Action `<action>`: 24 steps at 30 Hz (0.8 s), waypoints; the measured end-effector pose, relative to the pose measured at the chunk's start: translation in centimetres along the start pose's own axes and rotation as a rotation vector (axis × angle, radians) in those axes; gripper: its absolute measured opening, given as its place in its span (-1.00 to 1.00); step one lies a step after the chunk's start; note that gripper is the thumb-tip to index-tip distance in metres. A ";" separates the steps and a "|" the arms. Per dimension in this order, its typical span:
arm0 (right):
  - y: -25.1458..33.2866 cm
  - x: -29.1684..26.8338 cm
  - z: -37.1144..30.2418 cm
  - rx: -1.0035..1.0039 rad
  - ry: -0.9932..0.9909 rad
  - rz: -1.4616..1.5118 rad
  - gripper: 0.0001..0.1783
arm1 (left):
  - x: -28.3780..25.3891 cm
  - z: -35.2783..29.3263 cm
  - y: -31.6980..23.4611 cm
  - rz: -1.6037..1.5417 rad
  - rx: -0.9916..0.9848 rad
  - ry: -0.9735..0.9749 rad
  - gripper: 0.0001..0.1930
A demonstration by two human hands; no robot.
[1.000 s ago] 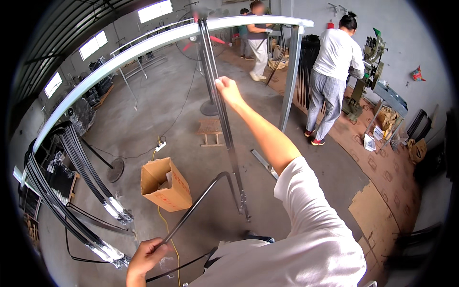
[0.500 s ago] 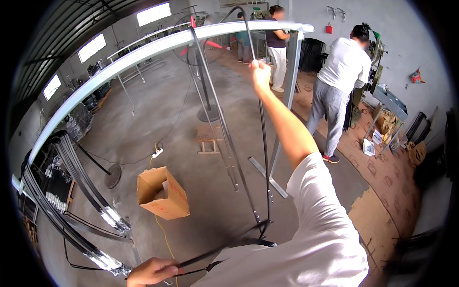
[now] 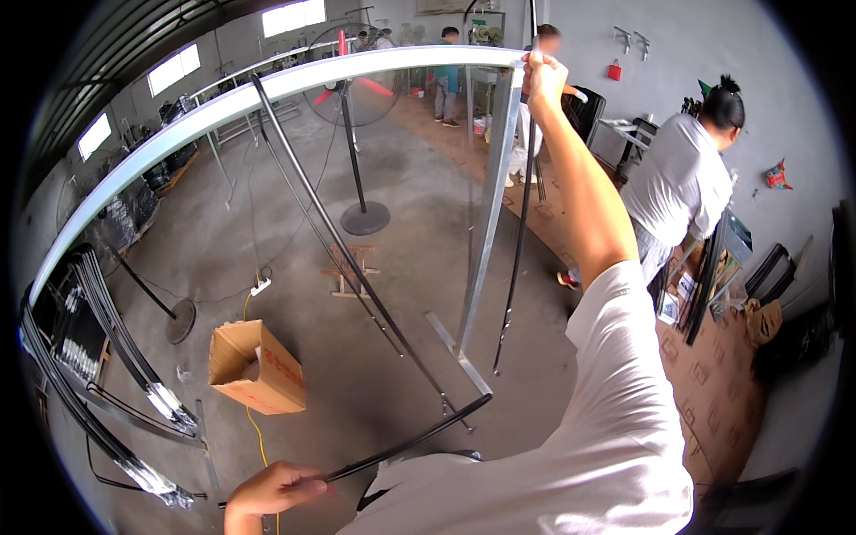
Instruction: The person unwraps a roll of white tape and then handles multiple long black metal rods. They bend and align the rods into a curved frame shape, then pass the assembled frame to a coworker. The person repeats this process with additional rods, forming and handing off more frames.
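Note:
My right hand [image 3: 544,76] is raised at the right end of the white rail [image 3: 392,59], its fingers closed around a thin black bent tube [image 3: 522,241]. One leg of that tube hangs down past the rail's upright, and its upper part runs out of the picture. At the lower left, my left hand [image 3: 272,489] grips a black bar [image 3: 401,448] that slants up to the right. Another bent black tube [image 3: 334,223] hangs over the rail, its two legs reaching down toward the bar. Whether they touch is unclear.
An open cardboard box [image 3: 276,370] stands on the floor beside a yellow cable. Bundles of black tubes [image 3: 116,339] hang at the rail's left end. Beyond are a floor fan [image 3: 364,218] and a wooden stool [image 3: 349,272]. A co-worker [image 3: 682,178] stands at the right; others are farther back.
My right hand has risen and moved right with the bent tube, away from the hanging one. My left hand still holds the bar. The nearest co-worker has shifted right, bending over.

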State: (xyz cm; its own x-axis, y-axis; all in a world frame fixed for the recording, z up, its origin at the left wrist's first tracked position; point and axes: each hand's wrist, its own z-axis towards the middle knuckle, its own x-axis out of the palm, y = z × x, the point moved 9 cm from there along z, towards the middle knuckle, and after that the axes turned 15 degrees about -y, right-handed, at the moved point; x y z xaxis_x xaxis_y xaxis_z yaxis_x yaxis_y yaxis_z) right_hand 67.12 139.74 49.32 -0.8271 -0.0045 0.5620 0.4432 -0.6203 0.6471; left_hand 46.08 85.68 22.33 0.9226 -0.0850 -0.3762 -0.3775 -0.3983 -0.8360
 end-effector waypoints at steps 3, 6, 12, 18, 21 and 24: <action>1.1 -2.2 3.4 -0.181 -0.048 -0.071 -0.80 | 1.8 1.8 -1.3 -0.061 0.032 -0.012 -0.82; 2.7 -4.7 5.0 -0.297 -0.095 -0.082 -0.79 | 2.9 2.9 -1.2 -0.074 -0.056 -0.021 -0.82; 8.7 -10.9 1.9 -0.496 -0.148 -0.049 -0.81 | 3.9 4.7 -2.4 -0.187 -0.118 -0.069 -0.84; 13.8 -17.9 -9.1 -0.399 -0.207 -0.079 -0.81 | 4.7 5.1 1.4 -0.180 -0.241 -0.002 -0.83; 14.9 -22.0 -15.4 -0.377 -0.302 -0.188 -0.80 | 5.9 4.6 4.6 -0.151 -0.220 0.060 -0.79; 15.7 -25.6 -22.5 -0.331 -0.343 -0.200 -0.80 | 6.1 3.4 8.2 -0.093 -0.234 0.092 -0.74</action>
State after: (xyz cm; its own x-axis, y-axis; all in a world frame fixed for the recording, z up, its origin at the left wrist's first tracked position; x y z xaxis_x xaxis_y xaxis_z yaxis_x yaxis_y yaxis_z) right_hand 87.48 112.51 33.47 -0.6990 0.3627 0.6163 0.1084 -0.7981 0.5927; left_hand 48.38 85.00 11.79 0.9598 -0.1161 -0.2554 -0.2720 -0.6078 -0.7460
